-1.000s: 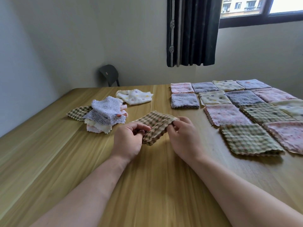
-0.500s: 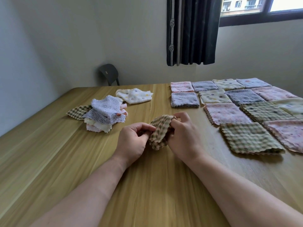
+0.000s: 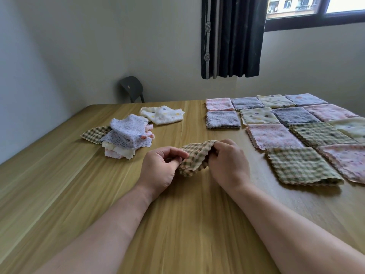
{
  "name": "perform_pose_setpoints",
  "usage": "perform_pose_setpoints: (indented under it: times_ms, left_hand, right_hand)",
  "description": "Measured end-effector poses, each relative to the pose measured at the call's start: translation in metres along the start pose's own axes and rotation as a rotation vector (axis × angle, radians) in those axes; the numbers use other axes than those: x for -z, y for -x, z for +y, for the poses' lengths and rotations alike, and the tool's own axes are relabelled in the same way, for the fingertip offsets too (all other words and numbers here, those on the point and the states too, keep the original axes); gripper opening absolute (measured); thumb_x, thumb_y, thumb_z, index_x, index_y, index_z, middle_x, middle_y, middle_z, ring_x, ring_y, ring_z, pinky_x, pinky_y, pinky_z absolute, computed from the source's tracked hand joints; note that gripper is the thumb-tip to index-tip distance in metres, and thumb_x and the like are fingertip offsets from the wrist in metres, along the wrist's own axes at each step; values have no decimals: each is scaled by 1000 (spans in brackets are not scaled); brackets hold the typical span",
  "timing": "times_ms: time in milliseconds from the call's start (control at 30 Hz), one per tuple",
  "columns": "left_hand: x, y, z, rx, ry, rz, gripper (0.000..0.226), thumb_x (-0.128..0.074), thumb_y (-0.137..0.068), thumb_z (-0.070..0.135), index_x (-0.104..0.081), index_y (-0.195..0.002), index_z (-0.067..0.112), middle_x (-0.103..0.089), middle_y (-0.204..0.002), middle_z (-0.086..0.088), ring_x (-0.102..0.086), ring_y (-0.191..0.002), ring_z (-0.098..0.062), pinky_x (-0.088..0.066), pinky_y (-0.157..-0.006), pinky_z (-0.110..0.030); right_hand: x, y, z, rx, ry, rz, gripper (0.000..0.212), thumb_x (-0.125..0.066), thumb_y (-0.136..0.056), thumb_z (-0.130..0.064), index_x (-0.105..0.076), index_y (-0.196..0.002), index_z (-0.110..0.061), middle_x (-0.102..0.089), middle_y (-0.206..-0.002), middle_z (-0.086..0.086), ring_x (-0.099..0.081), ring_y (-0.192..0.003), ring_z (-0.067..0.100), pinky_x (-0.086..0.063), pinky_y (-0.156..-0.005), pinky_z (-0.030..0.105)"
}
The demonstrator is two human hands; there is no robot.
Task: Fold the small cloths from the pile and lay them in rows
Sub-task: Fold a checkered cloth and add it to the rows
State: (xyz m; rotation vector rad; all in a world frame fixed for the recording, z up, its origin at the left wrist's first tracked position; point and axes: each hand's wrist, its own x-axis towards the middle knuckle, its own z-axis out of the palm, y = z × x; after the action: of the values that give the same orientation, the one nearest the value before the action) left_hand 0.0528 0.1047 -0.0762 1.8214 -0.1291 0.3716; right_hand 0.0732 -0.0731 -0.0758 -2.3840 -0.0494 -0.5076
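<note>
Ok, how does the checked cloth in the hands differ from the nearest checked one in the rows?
The held checked cloth is pinched between the left hand and right hand; the laid checked cloth lies on the table, touched by neither. The held one is bunched and arched; the laid one is a flat folded square. Both have the same green-brown check and zigzag edges.

Both forearms bare, reaching forward from lower corners, converging toward middle. Back of left hand faces up, fingers curled, thumb and forefinger pinching left edge of checked cloth. Back of right hand faces camera, fingers curled over cloth's upper right edge, fingertips hidden in fabric. Hands close together, not touching. Wrists low over worktop; contact unclear.
</note>
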Motion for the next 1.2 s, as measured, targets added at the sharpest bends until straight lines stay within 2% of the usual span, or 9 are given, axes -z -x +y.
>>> perform_pose_setpoints:
  times_ms: [133, 267, 433, 567, 733, 867, 933, 1100, 1200]
  left_hand:
    - [0, 0, 1, 18, 10, 13, 21, -68, -91, -6, -80, -84, 9, -79, -89, 1, -75, -91, -13, -57, -86, -22]
    - [4, -3, -1, 54, 22, 48, 20, -68, -91, -6, -79, -83, 8, -79, -88, -1, -74, -91, -13, -57, -86, -21]
    - [8, -8, -4, 180, 104, 85, 25, -65, -89, -11, -78, -81, 8, -79, -89, -5, -74, -95, -17, -57, -88, -25]
    - [9, -11, -6, 290, 169, 120, 28, -62, -88, -13, -78, -79, 8, -78, -89, -7, -74, -96, -21, -58, -93, -38]
    - [16, -12, -5, 332, -64, 179, 33, -60, -84, -9, -80, -76, 16, -78, -82, 6, -72, -93, -11, -59, -91, -34]
    - [15, -8, 1, 303, -252, 158, 32, -58, -85, 0, -80, -74, 21, -77, -82, 10, -71, -83, -21, -60, -76, -36]
    - [14, -6, 4, 260, -339, 136, 30, -59, -87, 4, -79, -74, 22, -76, -78, 7, -69, -79, -22, -56, -68, -31]
    - [15, -5, 8, 225, -471, 68, 20, -67, -84, 12, -77, -69, 21, -74, -69, 8, -68, -61, -12, -51, -51, -19]
    - [18, -6, 13, 195, -558, 31, 16, -70, -82, 21, -75, -67, 21, -71, -61, 10, -67, -59, -10, -58, -63, -31]
  right_hand:
    - [3, -2, 1, -48, -52, -68, 25, -52, -90, -14, -76, -88, -21, -61, -119, -15, -60, -97, 19, -51, -84, 35]
    - [4, -3, 3, -32, -9, -158, 30, -45, -94, -26, -74, -87, -23, -58, -128, -14, -58, -104, 16, -49, -93, 39]
    - [13, -1, 7, 155, 353, -277, 38, -39, -99, -44, -73, -109, -30, -52, -141, -11, -47, -128, 18, -37, -106, 43]
    - [16, -2, 8, 213, 469, -351, 49, -29, -100, -60, -64, -126, -38, -45, -149, -10, -39, -135, 20, -35, -108, 45]
    - [17, 1, 12, 348, 516, -502, 60, -21, -96, -75, -55, -137, -46, -30, -161, -10, -25, -146, 24, -26, -113, 49]
    - [17, 1, 10, 385, 537, -475, 58, -23, -98, -71, -59, -134, -44, -32, -161, -9, -30, -144, 24, -28, -113, 48]
    - [13, 2, 8, 395, 557, -449, 57, -25, -99, -67, -60, -134, -40, -36, -159, -9, -34, -143, 22, -29, -112, 47]
    - [4, 6, 6, 376, 505, -368, 58, -19, -101, -55, -68, -119, -31, -56, -137, -10, -44, -128, 19, -34, -105, 41]
    - [3, 6, 6, 333, 342, -378, 63, -16, -104, -54, -73, -103, -26, -64, -122, -10, -46, -123, 17, -35, -104, 39]
